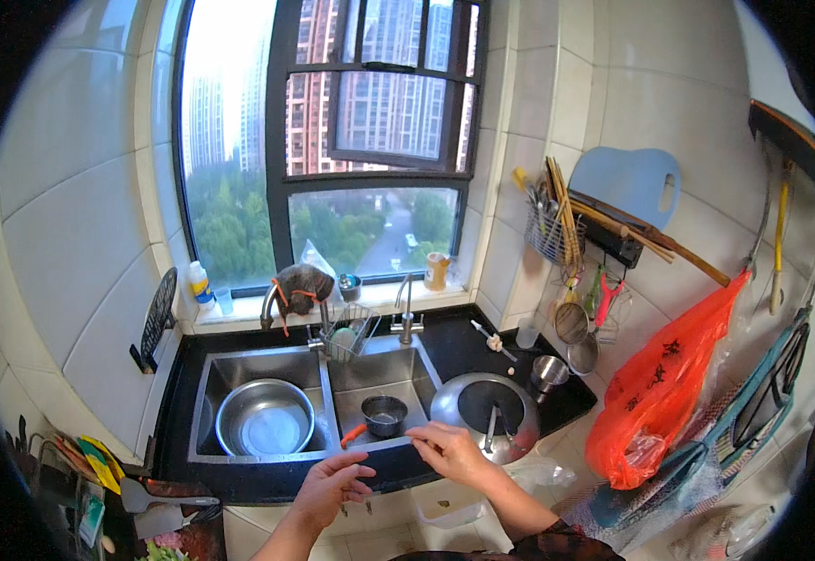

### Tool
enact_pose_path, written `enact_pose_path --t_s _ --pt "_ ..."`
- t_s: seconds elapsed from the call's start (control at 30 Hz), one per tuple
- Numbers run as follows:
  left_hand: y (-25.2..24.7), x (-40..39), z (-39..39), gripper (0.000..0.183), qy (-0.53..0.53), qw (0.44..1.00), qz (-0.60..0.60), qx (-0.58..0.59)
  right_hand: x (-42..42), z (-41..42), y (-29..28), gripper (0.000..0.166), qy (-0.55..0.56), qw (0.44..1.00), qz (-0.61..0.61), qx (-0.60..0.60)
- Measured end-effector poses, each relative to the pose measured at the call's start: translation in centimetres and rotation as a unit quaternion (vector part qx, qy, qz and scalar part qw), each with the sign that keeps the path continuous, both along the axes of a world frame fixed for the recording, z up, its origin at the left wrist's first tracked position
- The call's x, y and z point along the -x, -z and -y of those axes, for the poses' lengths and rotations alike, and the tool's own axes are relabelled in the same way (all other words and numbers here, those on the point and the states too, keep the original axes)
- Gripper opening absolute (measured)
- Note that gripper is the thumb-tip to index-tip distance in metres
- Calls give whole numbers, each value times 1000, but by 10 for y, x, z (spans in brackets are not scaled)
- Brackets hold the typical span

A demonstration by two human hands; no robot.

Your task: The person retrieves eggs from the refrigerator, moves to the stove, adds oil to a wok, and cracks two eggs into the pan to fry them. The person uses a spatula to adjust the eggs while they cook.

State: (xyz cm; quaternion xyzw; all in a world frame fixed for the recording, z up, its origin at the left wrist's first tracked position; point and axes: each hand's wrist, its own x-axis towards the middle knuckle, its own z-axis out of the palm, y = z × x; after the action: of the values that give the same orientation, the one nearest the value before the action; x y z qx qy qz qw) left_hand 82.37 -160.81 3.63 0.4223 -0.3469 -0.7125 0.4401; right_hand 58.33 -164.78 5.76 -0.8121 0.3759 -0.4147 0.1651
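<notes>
My left hand [335, 485] hovers over the counter's front edge, fingers apart and holding nothing. To its right, my right hand [451, 452] is raised near the sink's front rim, its thumb and fingertips close together; whether something small is between them I cannot tell. Beyond the hands, a small dark pot [385, 415] with an orange-red handle [354, 435] sits in the right basin of the steel double sink [260, 458]. A large metal bowl [265, 418] rests in the left basin. Beside my right hand, a domed metal wok lid [449, 407] lies on the counter.
A steel cup [549, 373] and a small knife [481, 329] lie on the black counter at right. Two faucets [407, 324] stand behind the sink. An orange-red plastic bag [660, 400] hangs at right. A grey spatula [162, 498] lies at lower left; a plastic container [449, 515] is below the counter.
</notes>
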Motion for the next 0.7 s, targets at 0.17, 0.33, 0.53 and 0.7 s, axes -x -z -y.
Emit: enact_pose_path --t_s 0.17,0.33,0.53,0.7 --pt "3 15 38 30 10 999 -39 -1 70 76 -33 16 127 987 31 90" --pt "-9 42 67 28 27 999 -25 -23 202 179 -109 18 344 926 110 109" --pt "-10 64 93 30 37 998 -32 -43 240 267 -205 18 388 854 -33 346" --pt "-11 80 112 29 43 997 -22 -61 243 339 -228 18 378 877 -60 291"
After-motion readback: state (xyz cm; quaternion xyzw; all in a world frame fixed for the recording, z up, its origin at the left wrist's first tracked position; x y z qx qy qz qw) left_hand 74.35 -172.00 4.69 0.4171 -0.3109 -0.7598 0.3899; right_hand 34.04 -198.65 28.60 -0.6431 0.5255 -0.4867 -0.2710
